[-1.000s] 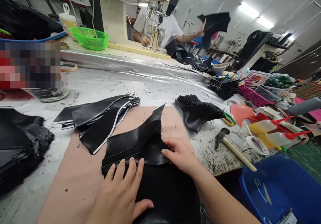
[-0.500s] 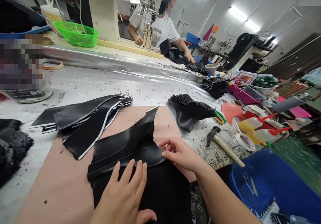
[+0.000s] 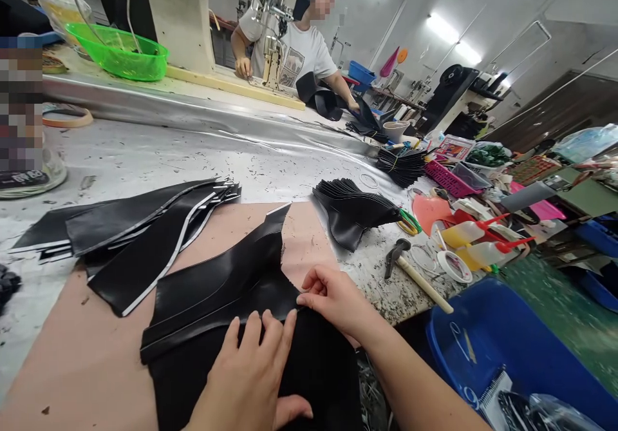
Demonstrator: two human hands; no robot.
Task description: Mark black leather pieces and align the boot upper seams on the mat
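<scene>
A black leather piece (image 3: 232,276) with a narrow upper tip lies along a larger flat black piece (image 3: 313,366) on a pinkish sheet (image 3: 72,347). My left hand (image 3: 255,360) rests on the black material with fingers stretched out, their tips at the seam between the two pieces. At the right end of that seam, my right hand (image 3: 333,299) pinches the leather piece's edge between thumb and forefinger. White-edged black strips (image 3: 149,238) are piled to the left. A fanned stack of black leather pieces (image 3: 352,212) sits beyond my right hand.
A hammer (image 3: 420,279) lies right of the sheet, near glue bottles (image 3: 463,234) and a roll of white tape (image 3: 454,267). A blue bin (image 3: 521,347) stands below the table edge. Across the table, a person (image 3: 299,51) sits behind a sewing machine (image 3: 183,19).
The view has swung slightly to the right. My left hand has slid along the seam toward my right hand, which keeps its pinch on the edge.
</scene>
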